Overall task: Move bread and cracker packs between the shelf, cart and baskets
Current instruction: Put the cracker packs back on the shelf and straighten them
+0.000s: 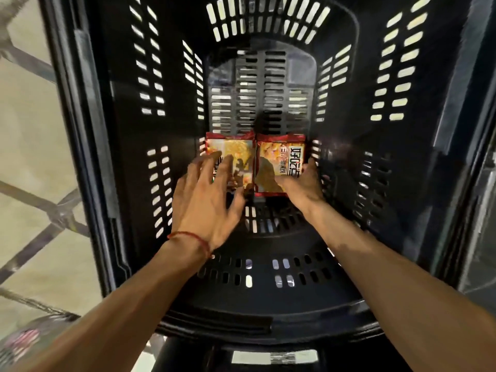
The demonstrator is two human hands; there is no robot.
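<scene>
Nearest, both forearms reach down over the near rim of a deep black slotted basket [268,312]. A red thread bracelet [193,237] sits on the left wrist.

The left hand [206,191] is released, fingers spread flat over the left cracker pack [237,150], apparently to steady or seat it. The right hand [304,185] grasps the right cracker pack [279,157] at its near right corner, thumb along the edge. The other fingers are hidden beneath.

Both packs lie face up, side by side and touching, on the basket floor. This placement appears intended to form a tidy row. Beyond them the floor slots and far wall hold nothing else. Tiled flooring [35,130] shows to the left.
</scene>
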